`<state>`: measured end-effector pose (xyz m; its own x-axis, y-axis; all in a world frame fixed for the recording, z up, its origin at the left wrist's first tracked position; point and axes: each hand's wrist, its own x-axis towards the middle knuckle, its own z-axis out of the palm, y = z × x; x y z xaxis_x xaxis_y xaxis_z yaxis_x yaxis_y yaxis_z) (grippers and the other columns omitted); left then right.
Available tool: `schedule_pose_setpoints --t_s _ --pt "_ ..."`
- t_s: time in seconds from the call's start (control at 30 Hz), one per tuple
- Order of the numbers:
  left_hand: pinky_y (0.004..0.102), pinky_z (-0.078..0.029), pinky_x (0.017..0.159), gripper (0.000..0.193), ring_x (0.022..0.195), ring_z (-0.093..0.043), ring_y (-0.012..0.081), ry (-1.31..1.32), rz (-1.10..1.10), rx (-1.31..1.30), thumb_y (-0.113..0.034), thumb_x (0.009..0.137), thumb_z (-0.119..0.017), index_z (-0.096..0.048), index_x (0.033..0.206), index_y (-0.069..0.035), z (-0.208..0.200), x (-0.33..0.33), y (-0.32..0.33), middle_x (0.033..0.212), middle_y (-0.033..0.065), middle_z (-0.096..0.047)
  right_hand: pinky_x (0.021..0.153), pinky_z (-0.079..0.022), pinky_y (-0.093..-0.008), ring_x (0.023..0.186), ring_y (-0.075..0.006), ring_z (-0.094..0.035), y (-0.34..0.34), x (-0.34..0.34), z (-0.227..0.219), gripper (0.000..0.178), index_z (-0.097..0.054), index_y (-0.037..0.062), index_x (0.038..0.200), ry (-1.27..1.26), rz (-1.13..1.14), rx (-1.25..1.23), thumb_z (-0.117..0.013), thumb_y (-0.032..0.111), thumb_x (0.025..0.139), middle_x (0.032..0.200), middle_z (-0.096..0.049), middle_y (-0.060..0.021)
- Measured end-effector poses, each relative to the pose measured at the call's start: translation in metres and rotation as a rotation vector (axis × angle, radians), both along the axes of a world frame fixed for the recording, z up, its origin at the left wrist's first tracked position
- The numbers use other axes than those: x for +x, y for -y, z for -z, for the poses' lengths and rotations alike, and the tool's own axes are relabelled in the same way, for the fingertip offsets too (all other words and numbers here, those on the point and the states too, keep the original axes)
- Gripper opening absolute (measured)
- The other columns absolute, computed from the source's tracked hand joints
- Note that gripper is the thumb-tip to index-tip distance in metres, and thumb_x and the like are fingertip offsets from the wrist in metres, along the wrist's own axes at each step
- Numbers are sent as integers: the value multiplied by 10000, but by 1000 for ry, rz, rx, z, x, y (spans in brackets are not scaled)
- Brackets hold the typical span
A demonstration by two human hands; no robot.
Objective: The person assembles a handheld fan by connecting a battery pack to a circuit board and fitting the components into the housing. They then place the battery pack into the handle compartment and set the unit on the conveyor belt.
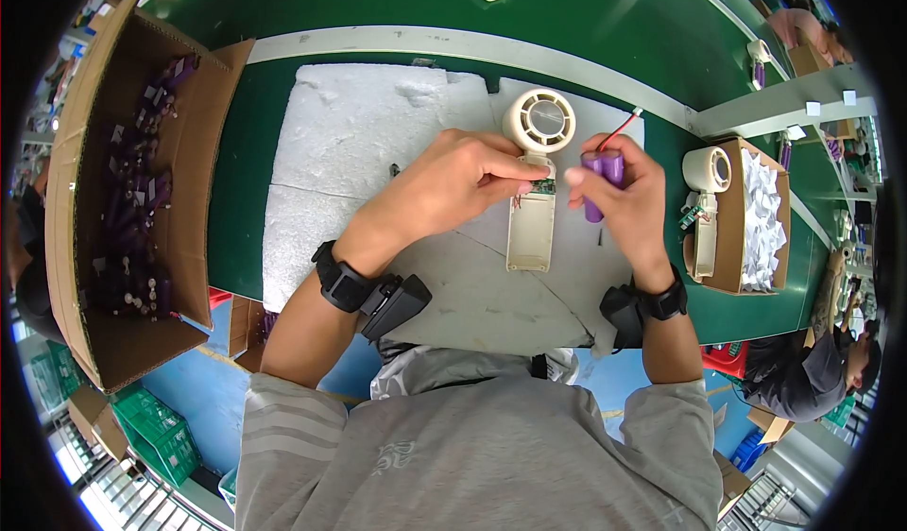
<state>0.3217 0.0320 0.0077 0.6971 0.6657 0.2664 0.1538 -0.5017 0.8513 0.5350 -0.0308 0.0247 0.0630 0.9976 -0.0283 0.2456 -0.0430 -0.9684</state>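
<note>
A cream handheld fan (531,238) lies on the foam sheet, its round head away from me and its hollow handle open toward me. At the neck of the handle sits a small green circuit board (544,187) with short thin wires. My left hand (444,183) is closed, thumb and fingers pinching the board's edge at the neck. To the right of the fan, my right hand (630,200) grips a purple battery pack (595,212) of two cells. A red and black lead ending in a white plug (637,112) sticks up from the pack.
White foam (350,134) covers the green bench (236,238). A deep carton (189,200) of purple battery packs stands left. At right, a second cream fan (702,219) with a board leans by a carton of white packets (761,219). A pale rail (397,42) crosses behind.
</note>
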Motion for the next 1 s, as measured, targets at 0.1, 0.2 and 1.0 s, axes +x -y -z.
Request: schedule_pose_setpoints --t_s 0.1,0.2,1.0 --pt "339 -536 651 288 763 -676 254 -17 -2 -12 -23 786 -712 -716 1063 -99 -4 3 2 908 125 -690 581 -468 -254 632 -105 -573 -3 4 -4 195 -581 12 1048 -140 26 -16 -644 107 890 763 -582 -30" --pt "333 -536 637 284 738 -671 250 -42 -7 -28 -16 778 -711 -719 1050 -96 -6 6 7 911 116 -688 542 -436 -238 589 -86 -542 -2 8 -5 189 -586 2 1022 -289 51 58 -609 161 924 703 -564 -19" --pt "311 -503 575 240 671 -646 213 23 -144 7 -64 788 -740 -729 1025 -101 2 19 16 840 111 -645 475 -358 -350 497 -281 -472 13 2 -7 91 -578 -9 752 495 -384 91 -617 31 825 611 -503 -131"
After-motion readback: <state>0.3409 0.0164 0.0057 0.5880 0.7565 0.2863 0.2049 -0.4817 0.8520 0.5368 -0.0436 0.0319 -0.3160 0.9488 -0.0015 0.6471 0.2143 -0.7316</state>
